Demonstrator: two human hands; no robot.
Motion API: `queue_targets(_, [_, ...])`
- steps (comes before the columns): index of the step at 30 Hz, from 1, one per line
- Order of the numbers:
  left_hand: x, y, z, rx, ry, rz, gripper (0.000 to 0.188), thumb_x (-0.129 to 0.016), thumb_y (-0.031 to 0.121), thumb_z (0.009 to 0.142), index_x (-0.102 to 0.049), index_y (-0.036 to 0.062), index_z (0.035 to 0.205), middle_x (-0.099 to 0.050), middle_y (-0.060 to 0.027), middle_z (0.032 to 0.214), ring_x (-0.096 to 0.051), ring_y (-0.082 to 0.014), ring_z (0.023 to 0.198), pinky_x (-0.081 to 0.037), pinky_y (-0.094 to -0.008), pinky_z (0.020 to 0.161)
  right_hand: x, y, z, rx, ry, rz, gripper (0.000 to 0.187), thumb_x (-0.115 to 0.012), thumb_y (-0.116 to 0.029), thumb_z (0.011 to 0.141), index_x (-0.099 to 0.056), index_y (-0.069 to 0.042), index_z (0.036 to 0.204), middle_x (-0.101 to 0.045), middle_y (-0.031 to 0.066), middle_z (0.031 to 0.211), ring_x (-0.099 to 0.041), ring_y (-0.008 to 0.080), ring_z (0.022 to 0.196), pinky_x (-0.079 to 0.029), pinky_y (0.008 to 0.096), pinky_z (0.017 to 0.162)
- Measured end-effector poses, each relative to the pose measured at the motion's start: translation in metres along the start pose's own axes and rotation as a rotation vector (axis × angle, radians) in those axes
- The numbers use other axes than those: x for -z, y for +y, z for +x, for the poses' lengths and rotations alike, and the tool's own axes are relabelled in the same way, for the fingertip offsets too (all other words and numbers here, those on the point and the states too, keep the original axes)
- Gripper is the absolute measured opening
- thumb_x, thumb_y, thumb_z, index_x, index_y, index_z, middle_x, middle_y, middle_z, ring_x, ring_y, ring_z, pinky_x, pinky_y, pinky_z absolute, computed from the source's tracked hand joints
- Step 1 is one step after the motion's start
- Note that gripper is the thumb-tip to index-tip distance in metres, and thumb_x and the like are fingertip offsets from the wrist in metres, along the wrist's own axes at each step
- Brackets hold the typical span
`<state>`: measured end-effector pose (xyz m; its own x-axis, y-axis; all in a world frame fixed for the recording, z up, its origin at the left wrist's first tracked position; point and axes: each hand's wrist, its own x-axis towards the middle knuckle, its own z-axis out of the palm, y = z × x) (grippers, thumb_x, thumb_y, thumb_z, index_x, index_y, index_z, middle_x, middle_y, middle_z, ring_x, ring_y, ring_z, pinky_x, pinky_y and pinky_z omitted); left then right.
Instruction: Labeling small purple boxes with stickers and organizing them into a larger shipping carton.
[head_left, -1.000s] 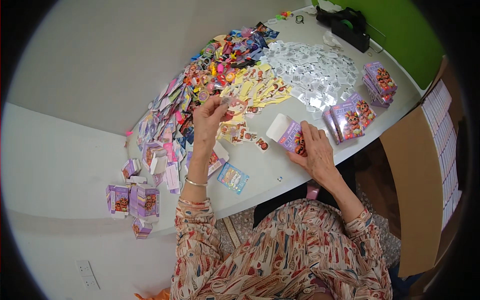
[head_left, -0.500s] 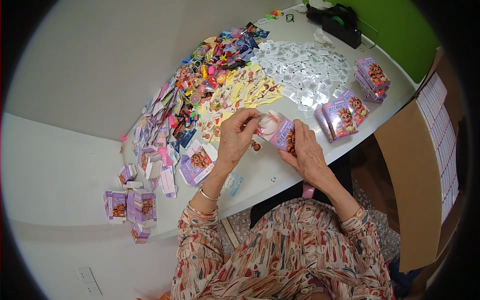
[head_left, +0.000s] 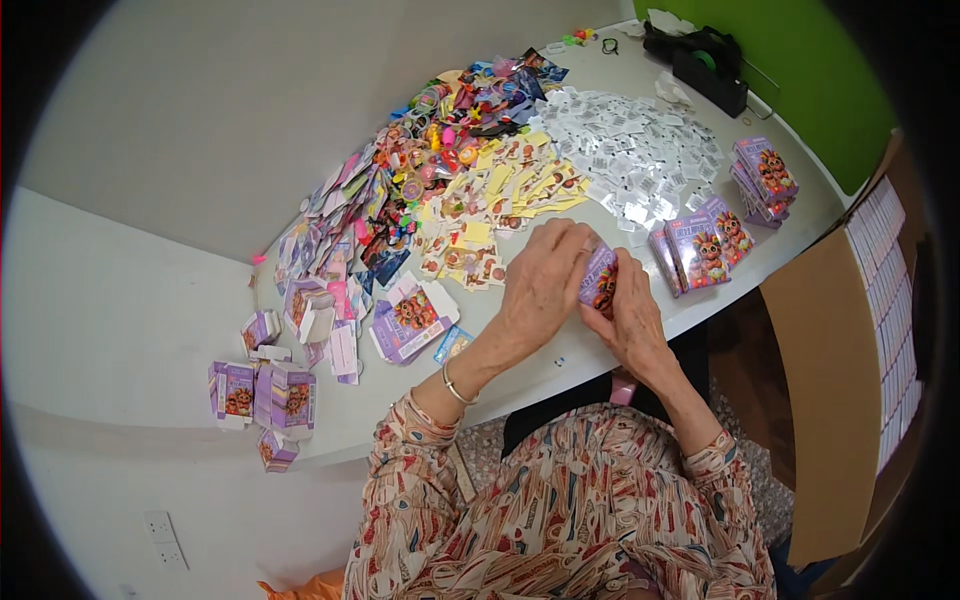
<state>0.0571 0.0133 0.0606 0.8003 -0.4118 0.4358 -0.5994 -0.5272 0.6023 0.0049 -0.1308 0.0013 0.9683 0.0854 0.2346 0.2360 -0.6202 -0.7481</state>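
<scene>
A small purple printed box (head_left: 600, 281) is held above the table's front part, tilted. My right hand (head_left: 634, 312) wraps round it from the right, fingers behind and thumb on the near side. Against the box's left end lies my left hand (head_left: 543, 278), its fingers curled in and mostly hidden by the back of the hand. Whatever is inside the box cannot be seen. An opened purple box (head_left: 414, 314) with white flaps lies on the table left of my hands, and a small blue packet (head_left: 454, 344) is beside it.
Piles cover the back of the table: yellow cards (head_left: 535, 180), small white labelled slips (head_left: 640, 150), colourful small toys (head_left: 440, 135) and packets. Finished-looking purple boxes (head_left: 697, 252) are stacked at right, unfilled-looking ones (head_left: 285, 395) at left. A large carton (head_left: 825, 400) stands at the right; a tape dispenser (head_left: 710, 80) sits behind.
My left hand has moved right and closed over the box's end, which showed clear wrap and a white item before. The box has turned more upright. The whole view has shifted slightly.
</scene>
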Motion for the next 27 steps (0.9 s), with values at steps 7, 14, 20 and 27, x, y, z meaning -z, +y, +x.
queue_targets(7, [0.0, -0.005, -0.007, -0.192, 0.012, 0.2, 0.018, -0.064, 0.001, 0.081, -0.063, -0.0009, 0.099, -0.063, -0.0118, 0.096, -0.058, -0.028, 0.091, -0.047, -0.0354, 0.076, -0.002, 0.008, -0.001, -0.021, 0.075, 0.043, 0.079, -0.072, -0.02, 0.078, -0.025, 0.005, 0.136, -0.046, 0.0234, 0.115, -0.047, 0.0414, 0.106, -0.043, 0.0452, 0.09])
queue_targets(14, [0.001, -0.065, 0.025, 0.338, 0.103, -0.252, 0.017, -0.062, 0.01, 0.089, -0.068, -0.0017, 0.1, -0.069, -0.01, 0.09, -0.062, -0.0149, 0.076, -0.049, -0.0277, 0.069, 0.005, 0.016, -0.014, 0.035, 0.16, 0.101, 0.076, -0.073, -0.018, 0.077, -0.028, 0.004, 0.134, -0.046, 0.0242, 0.114, -0.048, 0.0412, 0.105, -0.043, 0.0444, 0.089])
queue_targets(20, [-0.058, -0.096, 0.066, 0.02, -0.046, 0.055, 0.015, -0.066, 0.015, 0.083, -0.07, 0.0035, 0.093, -0.067, -0.0123, 0.094, -0.061, -0.0267, 0.083, -0.049, -0.036, 0.076, -0.008, 0.023, -0.029, 0.019, 0.155, 0.183, 0.078, -0.077, -0.018, 0.074, -0.03, 0.003, 0.133, -0.045, 0.0214, 0.112, -0.052, 0.036, 0.103, -0.044, 0.0398, 0.09])
queue_targets(27, [-0.089, -0.114, 0.083, 0.009, -0.074, 0.423, 0.02, -0.07, 0.023, 0.076, -0.07, 0.0046, 0.084, -0.061, -0.0108, 0.086, -0.054, -0.0292, 0.091, -0.045, -0.0411, 0.077, -0.009, 0.026, -0.027, 0.007, 0.14, 0.178, 0.082, -0.076, -0.02, 0.074, -0.027, 0.003, 0.135, -0.044, 0.0219, 0.115, -0.052, 0.0356, 0.102, -0.044, 0.0393, 0.09])
